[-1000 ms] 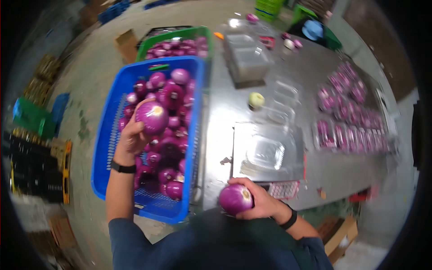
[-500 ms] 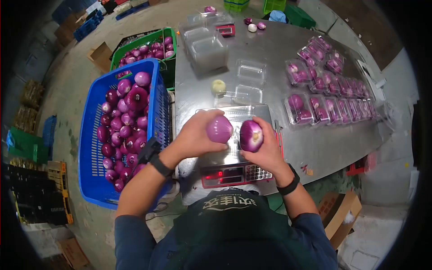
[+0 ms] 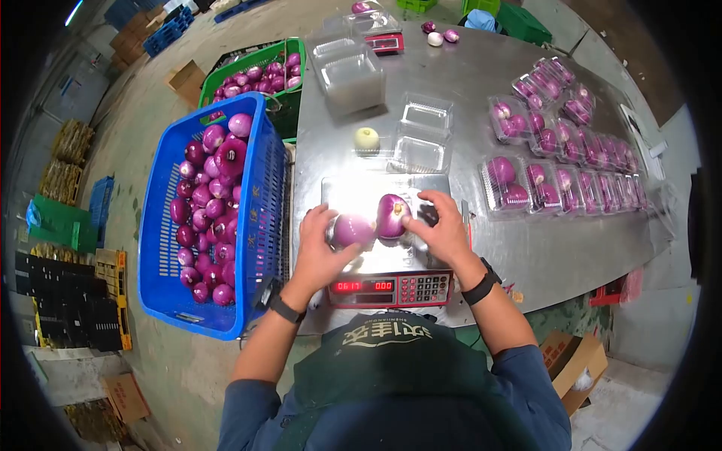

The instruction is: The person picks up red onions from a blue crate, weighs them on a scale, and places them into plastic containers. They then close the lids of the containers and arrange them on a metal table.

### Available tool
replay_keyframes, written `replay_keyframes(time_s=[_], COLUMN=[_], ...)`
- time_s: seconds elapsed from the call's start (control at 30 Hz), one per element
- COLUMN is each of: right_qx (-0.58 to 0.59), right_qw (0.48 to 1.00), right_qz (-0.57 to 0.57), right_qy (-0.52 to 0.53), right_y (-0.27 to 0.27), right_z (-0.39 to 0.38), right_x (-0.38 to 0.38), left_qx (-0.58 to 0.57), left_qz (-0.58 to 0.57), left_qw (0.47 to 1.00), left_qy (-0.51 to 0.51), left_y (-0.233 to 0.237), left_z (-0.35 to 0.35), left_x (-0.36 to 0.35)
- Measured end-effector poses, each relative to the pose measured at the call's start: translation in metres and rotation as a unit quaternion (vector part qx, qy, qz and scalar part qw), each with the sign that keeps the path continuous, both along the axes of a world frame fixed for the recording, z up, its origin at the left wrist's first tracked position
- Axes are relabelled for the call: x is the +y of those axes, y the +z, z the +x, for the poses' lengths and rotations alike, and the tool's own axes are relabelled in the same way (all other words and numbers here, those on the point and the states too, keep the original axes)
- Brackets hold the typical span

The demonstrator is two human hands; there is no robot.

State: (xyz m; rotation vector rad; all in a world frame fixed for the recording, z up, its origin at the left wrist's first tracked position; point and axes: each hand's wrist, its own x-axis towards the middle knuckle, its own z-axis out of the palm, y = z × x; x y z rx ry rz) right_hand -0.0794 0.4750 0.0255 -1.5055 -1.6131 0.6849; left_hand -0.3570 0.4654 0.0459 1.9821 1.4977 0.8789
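Two purple onions rest on the steel plate of a red digital scale [image 3: 391, 289], whose lit display shows digits. Beside the left onion [image 3: 353, 230] is my left hand [image 3: 316, 248], its fingers spread and curved loosely around it. The right onion [image 3: 392, 216] lies with its pale root end showing. My right hand [image 3: 442, 229] is open next to it, thumb at the onion's edge and fingers lifted away. An open clear plastic clamshell box [image 3: 423, 131] lies beyond the scale, and a peeled pale onion [image 3: 366, 140] sits to its left.
A blue crate [image 3: 248, 270] of onions stands left of the table, a green crate [image 3: 293, 52] behind it. Stacked clear containers [image 3: 350, 79] stand at the back left. Rows of packed onion boxes [image 3: 568, 188] line the right side. A second red scale [image 3: 388, 43] sits farther back.
Both onions have come down from my hands onto the scale plate. My fingers have opened, and the scale's display reading has changed. The camera view has shifted slightly.
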Motion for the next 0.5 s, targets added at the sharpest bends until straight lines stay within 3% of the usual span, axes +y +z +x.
replay_keyframes(time_s=[0.13,0.23,0.27,0.3,0.4,0.43,0.47,0.5], right_qx=[0.132,0.32,0.389,0.378,0.313,0.211,0.045,-0.007], right_qw=[0.985,0.928,0.894,0.896,0.919,0.963,0.997,0.99], right_qz=[-0.099,-0.17,-0.198,-0.213,-0.236,-0.169,0.006,0.098], right_qy=[-0.053,-0.088,-0.096,-0.09,-0.032,0.022,0.058,0.102], right_y=[-0.016,-0.031,-0.019,-0.009,0.026,0.023,0.005,-0.005], right_z=[0.009,0.004,-0.002,-0.002,0.003,0.007,0.012,0.016], right_x=[0.039,0.075,0.08,0.087,0.085,0.08,0.066,0.05], left_qx=[-0.21,-0.423,-0.471,-0.516,-0.551,-0.561,-0.572,-0.582], left_qz=[-0.183,-0.327,-0.359,-0.371,-0.366,-0.364,-0.362,-0.362], left_qw=[0.952,0.833,0.794,0.763,0.745,0.738,0.73,0.723], left_qy=[0.13,0.139,0.14,0.119,0.092,0.092,0.092,0.091], left_y=[-0.016,-0.043,-0.025,-0.017,-0.01,-0.01,-0.01,-0.011], left_z=[-0.006,-0.019,-0.012,-0.01,-0.014,-0.016,-0.016,-0.017], left_x=[-0.027,-0.04,-0.044,-0.047,-0.051,-0.051,-0.05,-0.049])
